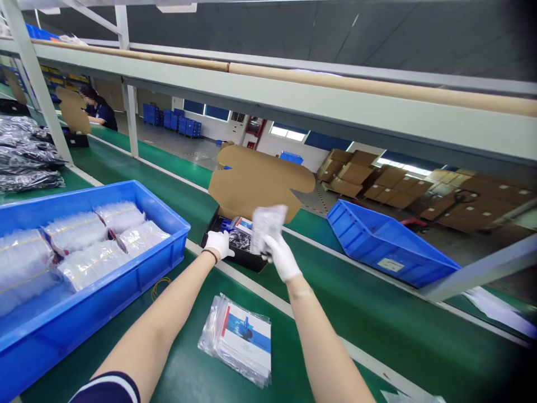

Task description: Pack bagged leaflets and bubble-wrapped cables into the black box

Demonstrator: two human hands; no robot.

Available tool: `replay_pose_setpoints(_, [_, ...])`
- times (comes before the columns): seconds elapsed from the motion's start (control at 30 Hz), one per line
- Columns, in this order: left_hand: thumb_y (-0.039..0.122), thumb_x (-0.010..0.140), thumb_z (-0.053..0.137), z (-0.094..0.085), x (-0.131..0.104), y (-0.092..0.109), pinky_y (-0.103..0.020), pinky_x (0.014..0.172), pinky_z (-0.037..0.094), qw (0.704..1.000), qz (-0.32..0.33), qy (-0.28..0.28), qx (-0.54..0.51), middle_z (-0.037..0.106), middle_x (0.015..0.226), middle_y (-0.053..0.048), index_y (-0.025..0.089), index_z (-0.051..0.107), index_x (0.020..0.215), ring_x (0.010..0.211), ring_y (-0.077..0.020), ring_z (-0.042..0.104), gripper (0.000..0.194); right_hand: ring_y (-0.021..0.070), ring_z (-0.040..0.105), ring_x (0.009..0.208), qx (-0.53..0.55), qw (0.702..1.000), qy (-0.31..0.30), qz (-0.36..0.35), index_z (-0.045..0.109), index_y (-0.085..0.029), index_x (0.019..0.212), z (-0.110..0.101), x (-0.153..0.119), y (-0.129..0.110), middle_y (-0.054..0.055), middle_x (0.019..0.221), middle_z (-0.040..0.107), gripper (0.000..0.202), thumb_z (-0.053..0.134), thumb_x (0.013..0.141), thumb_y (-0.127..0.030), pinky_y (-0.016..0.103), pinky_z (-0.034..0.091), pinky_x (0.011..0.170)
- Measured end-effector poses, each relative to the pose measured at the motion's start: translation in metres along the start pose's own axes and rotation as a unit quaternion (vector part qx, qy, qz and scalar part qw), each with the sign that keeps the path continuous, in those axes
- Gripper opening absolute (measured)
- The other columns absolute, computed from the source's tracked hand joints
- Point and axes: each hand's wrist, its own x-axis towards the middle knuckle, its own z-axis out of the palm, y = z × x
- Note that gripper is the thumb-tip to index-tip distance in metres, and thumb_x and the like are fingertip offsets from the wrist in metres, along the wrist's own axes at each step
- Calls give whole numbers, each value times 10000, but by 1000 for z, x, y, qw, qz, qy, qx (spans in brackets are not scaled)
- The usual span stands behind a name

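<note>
Bagged leaflets (241,338) lie nearest on the belt, while beyond them the right hand (281,254) grips a clear packet (267,224) upright just above the box (237,243), whose near edge the left hand (218,243) clasps.

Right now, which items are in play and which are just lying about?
In play:
- left hand on the open black box
- right hand holding a clear bag

Lying about:
- blue bin of bags
- booklet packets
- empty blue bin
</note>
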Motion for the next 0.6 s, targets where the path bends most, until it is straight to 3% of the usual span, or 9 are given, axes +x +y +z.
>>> replay_pose_setpoints(0.03, [613, 568, 806, 5, 0, 3, -553, 978, 292, 1000, -2, 5, -2, 591, 1162, -301, 97, 502, 1307, 1105, -460, 536, 951, 159, 593, 728, -54, 998, -6, -20, 519, -175, 1283, 8, 21, -19, 50, 980, 686, 445, 430, 920, -416, 270, 466, 605])
replay_pose_setpoints(0.1, [568, 609, 806, 14, 2, 9, -572, 967, 271, 1000, -6, 10, -6, 611, 1110, -295, 107, 526, 1277, 1101, -465, 534, 858, 187, 599, 874, -132, 990, -31, -40, 594, -203, 1187, 29, 59, -48, 32, 1039, 673, 362, 559, 888, -402, 330, 490, 785])
replay_pose_setpoints(0.23, [496, 616, 828, 26, 4, 20, -574, 919, 280, 1000, -4, 9, -10, 655, 978, -249, 139, 619, 1124, 1026, -450, 568, 655, 213, 606, 980, -245, 966, -82, -23, 619, -132, 1066, 72, 101, -63, 69, 1082, 624, 314, 594, 905, -401, 427, 506, 874])
replay_pose_setpoints(0.33, [444, 652, 815, 32, 0, 29, -576, 900, 281, 999, 4, 24, -25, 652, 947, -259, 115, 649, 1043, 995, -443, 575, 537, 224, 595, 1031, -298, 952, -64, -9, 592, -138, 1141, 89, 105, -53, 86, 1142, 608, 347, 559, 926, -407, 459, 485, 914])
replay_pose_setpoints(0.47, [378, 700, 786, 38, -7, 44, -588, 906, 270, 998, 4, 29, -57, 637, 967, -284, 94, 675, 935, 1045, -462, 549, 385, 242, 562, 1110, -330, 943, -35, -7, 550, -143, 1250, 83, 98, -41, 130, 1215, 603, 376, 439, 968, -365, 412, 414, 969])
replay_pose_setpoints(0.6, [310, 656, 820, 37, -12, 54, -567, 915, 296, 995, -12, 32, -98, 636, 977, -262, 93, 659, 932, 1055, -449, 555, 386, 226, 598, 1043, -327, 941, -90, 16, 666, -113, 1029, 75, 95, -40, 117, 1087, 675, 326, 415, 951, -307, 315, 419, 901])
